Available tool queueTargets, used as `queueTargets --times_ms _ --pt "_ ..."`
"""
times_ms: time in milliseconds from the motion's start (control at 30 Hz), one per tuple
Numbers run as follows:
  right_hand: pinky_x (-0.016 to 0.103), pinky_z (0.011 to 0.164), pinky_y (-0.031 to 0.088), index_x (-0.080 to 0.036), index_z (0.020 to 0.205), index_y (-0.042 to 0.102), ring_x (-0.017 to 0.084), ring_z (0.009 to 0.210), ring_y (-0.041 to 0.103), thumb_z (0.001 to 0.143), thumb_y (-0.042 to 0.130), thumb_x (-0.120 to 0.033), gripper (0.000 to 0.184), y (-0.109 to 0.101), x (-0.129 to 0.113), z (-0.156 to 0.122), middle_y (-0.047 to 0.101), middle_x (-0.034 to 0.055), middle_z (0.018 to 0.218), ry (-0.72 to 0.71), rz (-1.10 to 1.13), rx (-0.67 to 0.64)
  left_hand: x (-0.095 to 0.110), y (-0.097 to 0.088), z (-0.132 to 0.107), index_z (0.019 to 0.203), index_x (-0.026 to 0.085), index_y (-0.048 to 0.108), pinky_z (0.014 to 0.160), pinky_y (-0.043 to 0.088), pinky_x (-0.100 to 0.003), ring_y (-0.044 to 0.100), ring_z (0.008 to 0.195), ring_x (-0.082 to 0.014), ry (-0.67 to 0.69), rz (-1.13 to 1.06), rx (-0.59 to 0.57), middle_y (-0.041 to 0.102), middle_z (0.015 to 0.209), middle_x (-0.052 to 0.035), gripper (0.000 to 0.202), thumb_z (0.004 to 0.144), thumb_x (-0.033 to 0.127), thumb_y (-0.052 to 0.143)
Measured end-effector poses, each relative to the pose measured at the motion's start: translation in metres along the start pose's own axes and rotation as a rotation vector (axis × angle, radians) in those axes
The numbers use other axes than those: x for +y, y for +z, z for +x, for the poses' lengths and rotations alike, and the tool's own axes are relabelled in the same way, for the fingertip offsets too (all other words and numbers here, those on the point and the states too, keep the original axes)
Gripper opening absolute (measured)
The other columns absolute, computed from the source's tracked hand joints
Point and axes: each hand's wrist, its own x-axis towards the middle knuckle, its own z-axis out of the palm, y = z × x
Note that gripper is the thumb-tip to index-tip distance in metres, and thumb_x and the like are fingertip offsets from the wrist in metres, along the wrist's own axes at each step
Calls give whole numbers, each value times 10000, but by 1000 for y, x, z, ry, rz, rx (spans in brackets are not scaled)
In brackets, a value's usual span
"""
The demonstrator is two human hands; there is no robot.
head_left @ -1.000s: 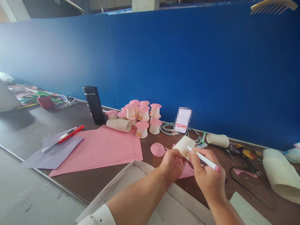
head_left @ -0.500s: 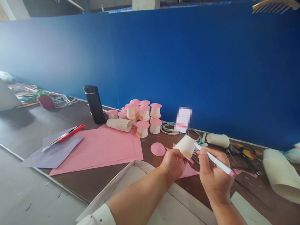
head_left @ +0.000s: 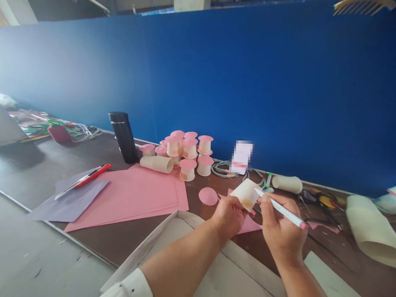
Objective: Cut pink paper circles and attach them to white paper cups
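Tilted in my left hand (head_left: 230,216) is a small white paper cup (head_left: 245,191) with a tan patch on its side; my fingers are closed round its lower part. My right hand (head_left: 284,229) grips a white marker (head_left: 285,212) with a pink end, and its tip is at the right side of the cup. Whether the tip touches the cup is hard to tell. A pink paper disc (head_left: 208,196) lies left of the cup. Pink paper scraps (head_left: 250,226) lie beneath my hands. Behind them stand several paper cups topped with pink discs (head_left: 188,164), some stacked.
Pink sheets (head_left: 134,198), purple paper (head_left: 69,202) and a red utility knife (head_left: 89,177) lie left. A black flask (head_left: 123,137) and nested cups (head_left: 156,164) stand behind. An open carton (head_left: 179,226) is under my forearms. Larger paper cups (head_left: 370,228) lie right, before a blue partition (head_left: 268,81).
The marker tip has shifted very slightly left against the cup, along with my right hand. My left hand keeps the cup in nearly the same position.
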Motion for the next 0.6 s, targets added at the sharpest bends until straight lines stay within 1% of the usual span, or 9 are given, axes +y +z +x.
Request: queueTargets --times_ms 267,433,533,600 --pt "386 692 551 -153 912 657 254 774 696 884 604 -359 214 -2 2 0 725 126 832 -25 -20 -2 -1 -2 1 935 46 693 696 497 -279 645 945 -248 3 24 -37 707 987 -146 473 506 35 496" --pt "384 688 548 -146 899 657 257 767 697 886 602 -357 218 -2 0 0 727 132 822 -33 -24 -2 -1 -3 2 991 33 690 657 476 -270 644 936 -243 -1 31 -65 706 1016 -153 509 519 49 501" --pt "384 691 547 -149 891 658 260 773 698 885 604 -358 216 -2 -1 0 730 134 823 -26 -28 2 -1 -2 1 993 43 692 646 467 -264 641 942 -241 -3 38 -62 709 1013 -142 507 523 54 504" --pt "380 689 546 -149 895 659 261 773 698 885 606 -356 214 -1 -1 1 731 136 824 -22 -30 -1 -2 0 -2 989 50 696 640 460 -254 638 954 -238 13 39 -82 711 1007 -130 489 540 58 503"
